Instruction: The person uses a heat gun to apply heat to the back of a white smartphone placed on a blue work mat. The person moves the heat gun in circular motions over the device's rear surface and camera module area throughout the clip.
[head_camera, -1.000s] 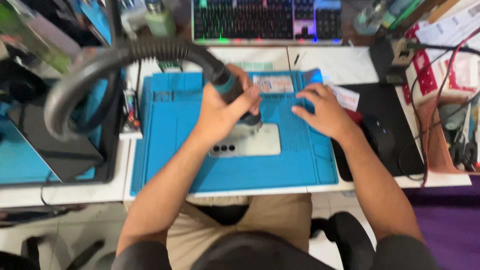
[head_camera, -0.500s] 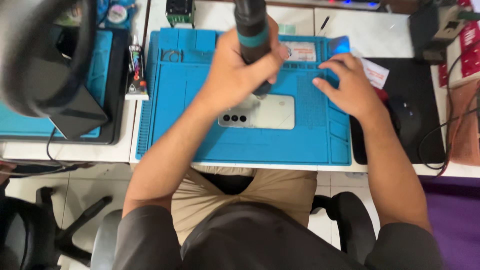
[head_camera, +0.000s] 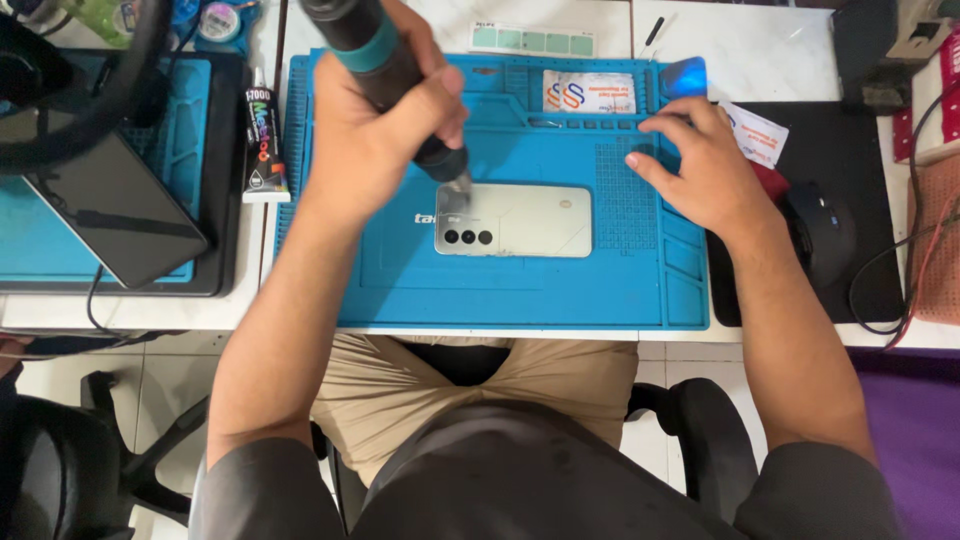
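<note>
A silver phone (head_camera: 520, 220) lies back-up on a blue work mat (head_camera: 500, 290), its three camera lenses toward the left. My left hand (head_camera: 375, 130) grips a black hot-air wand with a teal band (head_camera: 375, 55), its metal nozzle pointing down at the phone's left end near the cameras. The wand's black hose (head_camera: 90, 110) loops off to the upper left. My right hand (head_camera: 700, 165) rests flat on the mat's ribbed patch to the right of the phone, fingers spread, holding nothing.
A glue tube (head_camera: 263, 145) lies left of the mat beside a dark tablet (head_camera: 110, 215) on another blue mat. A small packet (head_camera: 588, 92) and a blue card (head_camera: 684, 75) sit at the mat's far edge. A black mouse (head_camera: 825, 235) rests on a black pad at the right.
The view has closed in on the mat. My left hand has brought the wand's nozzle down to the phone's camera end. My right hand has stayed on the mat.
</note>
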